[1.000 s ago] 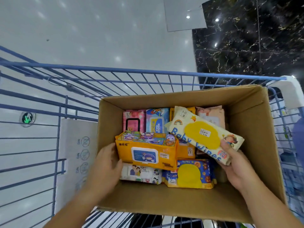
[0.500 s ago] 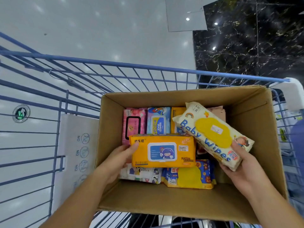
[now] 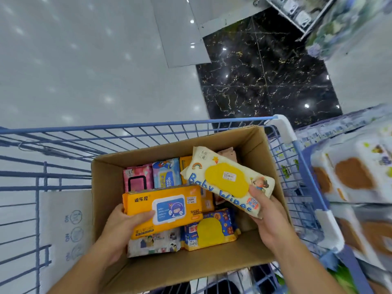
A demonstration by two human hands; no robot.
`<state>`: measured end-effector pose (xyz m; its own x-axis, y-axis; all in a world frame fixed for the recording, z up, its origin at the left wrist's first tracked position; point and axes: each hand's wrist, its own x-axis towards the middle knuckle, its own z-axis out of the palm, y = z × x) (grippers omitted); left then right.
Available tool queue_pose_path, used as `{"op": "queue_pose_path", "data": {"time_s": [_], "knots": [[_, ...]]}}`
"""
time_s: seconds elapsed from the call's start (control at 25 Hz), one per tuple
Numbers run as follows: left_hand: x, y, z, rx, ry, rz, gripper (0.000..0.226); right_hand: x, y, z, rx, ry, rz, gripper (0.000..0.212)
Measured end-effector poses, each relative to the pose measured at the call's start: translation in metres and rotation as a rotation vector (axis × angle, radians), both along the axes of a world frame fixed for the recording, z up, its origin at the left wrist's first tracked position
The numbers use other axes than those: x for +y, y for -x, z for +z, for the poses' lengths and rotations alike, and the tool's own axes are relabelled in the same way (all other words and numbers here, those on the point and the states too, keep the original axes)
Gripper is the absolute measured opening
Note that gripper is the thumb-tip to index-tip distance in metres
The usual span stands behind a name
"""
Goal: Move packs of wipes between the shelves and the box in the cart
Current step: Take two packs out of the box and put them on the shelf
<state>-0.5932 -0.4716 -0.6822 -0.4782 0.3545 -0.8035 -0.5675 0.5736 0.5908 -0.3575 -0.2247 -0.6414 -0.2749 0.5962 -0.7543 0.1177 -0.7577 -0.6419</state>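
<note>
A cardboard box sits in a blue wire cart. My left hand grips an orange pack of wipes with a blue and white lid, lifted above the box's contents. My right hand grips a cream "Baby Wipes" pack with a yellow lid, tilted over the box's right half. Inside lie a pink pack, a light blue pack, a blue pack with a yellow lid and a white illustrated pack.
Blurred shelves with packaged goods stand close on the right of the cart. A white printed sheet leans inside the cart left of the box. The floor beyond is pale tile with a black marble patch.
Both hands have raised their packs higher out of the box. The view has swung toward the right, so the shelves now show.
</note>
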Motion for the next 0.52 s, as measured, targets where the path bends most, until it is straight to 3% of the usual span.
{"op": "queue_pose_path", "data": {"time_s": [0.12,0.16,0.32,0.44,0.52], "knots": [[-0.007,0.023,0.045,0.030,0.061,0.010,0.078,-0.015,-0.012,0.042,0.009,-0.038,-0.038,0.097],[-0.009,0.032,0.058,0.021,0.073,0.016,0.080,-0.020,-0.020,0.054,0.024,-0.045,-0.069,0.099],[0.008,0.045,0.118,0.008,0.024,-0.090,0.092,-0.045,-0.066,0.121,0.098,-0.064,-0.210,0.057],[0.030,0.028,0.168,0.029,-0.088,-0.180,0.087,-0.074,-0.113,0.176,0.094,-0.118,-0.314,0.060],[0.048,-0.005,0.210,0.029,-0.169,-0.290,0.086,-0.095,-0.153,0.214,0.092,-0.154,-0.416,0.046]]}}
